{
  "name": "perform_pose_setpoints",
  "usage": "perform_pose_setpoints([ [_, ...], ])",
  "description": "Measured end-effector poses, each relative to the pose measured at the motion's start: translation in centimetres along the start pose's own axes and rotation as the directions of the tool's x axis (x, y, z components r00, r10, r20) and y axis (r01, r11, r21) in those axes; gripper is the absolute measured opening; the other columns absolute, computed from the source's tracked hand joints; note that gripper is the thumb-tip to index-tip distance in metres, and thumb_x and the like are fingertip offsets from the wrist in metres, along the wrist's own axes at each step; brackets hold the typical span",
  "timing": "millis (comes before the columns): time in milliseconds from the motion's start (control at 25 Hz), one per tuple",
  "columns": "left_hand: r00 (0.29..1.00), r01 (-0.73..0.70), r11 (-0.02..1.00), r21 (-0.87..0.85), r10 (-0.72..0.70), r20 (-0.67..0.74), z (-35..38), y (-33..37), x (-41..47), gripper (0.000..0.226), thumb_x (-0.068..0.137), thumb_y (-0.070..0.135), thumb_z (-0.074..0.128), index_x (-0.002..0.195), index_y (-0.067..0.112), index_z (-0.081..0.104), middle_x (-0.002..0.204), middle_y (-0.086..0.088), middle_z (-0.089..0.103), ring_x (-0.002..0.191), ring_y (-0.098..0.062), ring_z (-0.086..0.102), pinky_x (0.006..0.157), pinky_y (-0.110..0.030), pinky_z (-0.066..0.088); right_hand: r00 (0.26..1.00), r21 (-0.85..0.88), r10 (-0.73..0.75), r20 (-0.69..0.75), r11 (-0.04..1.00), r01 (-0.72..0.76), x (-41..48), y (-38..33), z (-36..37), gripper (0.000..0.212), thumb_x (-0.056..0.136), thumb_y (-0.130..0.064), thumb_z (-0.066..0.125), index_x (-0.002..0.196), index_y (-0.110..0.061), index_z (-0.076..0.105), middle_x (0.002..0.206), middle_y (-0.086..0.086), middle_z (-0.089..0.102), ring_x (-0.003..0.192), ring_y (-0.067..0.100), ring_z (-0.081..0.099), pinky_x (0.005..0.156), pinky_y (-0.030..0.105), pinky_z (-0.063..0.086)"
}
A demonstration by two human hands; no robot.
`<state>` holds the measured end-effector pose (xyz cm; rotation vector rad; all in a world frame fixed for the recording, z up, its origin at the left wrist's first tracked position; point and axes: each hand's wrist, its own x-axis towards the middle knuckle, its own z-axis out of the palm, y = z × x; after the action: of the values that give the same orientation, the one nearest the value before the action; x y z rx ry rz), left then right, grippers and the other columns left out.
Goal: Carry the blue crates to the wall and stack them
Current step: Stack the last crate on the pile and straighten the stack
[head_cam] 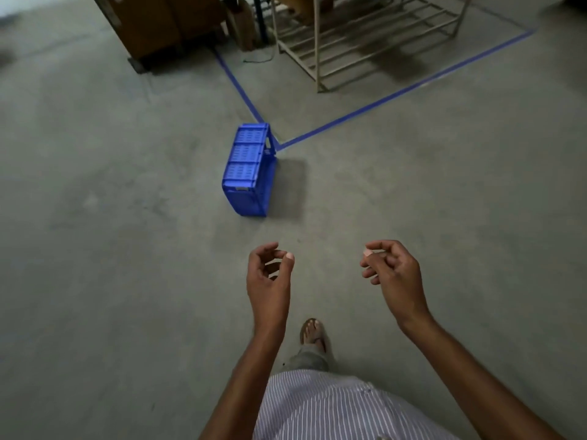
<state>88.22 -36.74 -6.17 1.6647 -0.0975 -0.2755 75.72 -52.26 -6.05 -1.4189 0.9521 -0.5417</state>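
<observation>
Empty hands, one crate ahead
The ribbed blue plastic crate (249, 169) stands by the blue floor-tape corner (278, 147); left hand (270, 274) and right hand (394, 271), fingers loosely curled, hold nothing nearer the camera.

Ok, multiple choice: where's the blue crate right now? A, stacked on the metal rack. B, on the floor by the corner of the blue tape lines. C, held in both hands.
B: the blue crate sits on the floor at the blue tape corner, and both hands are empty.
</observation>
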Motion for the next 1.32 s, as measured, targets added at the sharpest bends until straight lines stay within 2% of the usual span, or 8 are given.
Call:
perform_pose_setpoints([
  [280,0.999,0.0,0.999,-0.041,-0.002,-0.043,9.5,4.0,17.9,0.022,0.091,0.007,0.071,0.11,0.016,0.064,0.092,0.006,0.068,0.081,-0.006,0.063,0.074,-0.02,0.05,1.0,0.037,0.002,0.002,0.999,-0.002,19.1,-6.8,4.9,0.008,0.095,-0.01,0.065,0.103,-0.011,0.066,0.077,0.005,0.073,0.064,0.016,0.064,0.06,0.031,0.048],
  [440,0.99,0.016,0.998,-0.061,-0.024,-0.137,16.4,4.5,27.0,0.022,0.092,0.009,0.07,0.111,0.016,0.064,0.094,0.005,0.068,0.083,-0.006,0.064,0.077,-0.022,0.051,0.996,-0.011,-0.005,0.086,1.0,0.006,31.7,-9.1,5.9,0.008,0.094,-0.011,0.066,0.103,-0.011,0.065,0.077,0.006,0.073,0.066,0.017,0.064,0.061,0.031,0.048],
  [560,0.962,0.016,0.995,-0.097,-0.042,-0.271,22.2,4.7,33.6,0.022,0.092,0.007,0.07,0.112,0.013,0.064,0.094,0.002,0.068,0.084,-0.006,0.063,0.081,-0.021,0.052,0.975,-0.093,-0.024,0.221,0.995,0.046,42.5,-10.9,6.8,0.009,0.094,-0.013,0.066,0.103,-0.011,0.066,0.079,0.007,0.073,0.065,0.016,0.064,0.061,0.029,0.049],
  [680,0.909,0.013,0.991,-0.133,-0.067,-0.411,27.1,5.7,38.7,0.021,0.092,0.006,0.07,0.112,0.009,0.064,0.094,0.0,0.067,0.083,-0.005,0.063,0.083,-0.026,0.053,0.926,-0.162,-0.029,0.377,0.982,0.097,51.7,-13.6,8.3,0.009,0.094,-0.015,0.067,0.103,-0.012,0.066,0.079,0.006,0.073,0.065,0.015,0.064,0.06,0.027,0.049],
  [880,0.845,0.043,0.989,-0.138,-0.11,-0.524,31.1,6.6,46.4,0.019,0.092,0.008,0.071,0.11,0.013,0.065,0.095,0.002,0.069,0.084,-0.007,0.063,0.079,-0.019,0.051,0.835,-0.245,0.023,0.55,0.96,0.135,63.3,-17.0,13.9,0.01,0.095,-0.017,0.066,0.103,-0.01,0.066,0.08,0.01,0.073,0.065,0.014,0.064,0.06,0.027,0.049],
  [1040,0.776,0.099,0.981,-0.164,-0.18,-0.605,31.1,3.8,52.8,0.017,0.093,0.012,0.07,0.108,0.02,0.066,0.093,0.01,0.069,0.088,-0.012,0.065,0.076,-0.018,0.05,0.771,-0.32,0.093,0.63,0.936,0.148,70.7,-15.6,20.7,0.006,0.095,-0.018,0.066,0.1,-0.015,0.067,0.081,0.006,0.073,0.066,0.015,0.066,0.061,0.028,0.049],
  [1320,0.647,0.239,0.954,-0.183,-0.297,-0.702,28.8,-1.9,64.9,0.015,0.094,0.016,0.069,0.104,0.026,0.066,0.098,0.006,0.07,0.088,-0.012,0.065,0.075,-0.019,0.05,0.635,-0.497,0.25,0.731,0.832,0.245,80.2,-11.8,34.3,0.008,0.093,-0.023,0.067,0.1,-0.021,0.067,0.085,0.002,0.072,0.075,0.013,0.07,0.063,0.018,0.048],
])
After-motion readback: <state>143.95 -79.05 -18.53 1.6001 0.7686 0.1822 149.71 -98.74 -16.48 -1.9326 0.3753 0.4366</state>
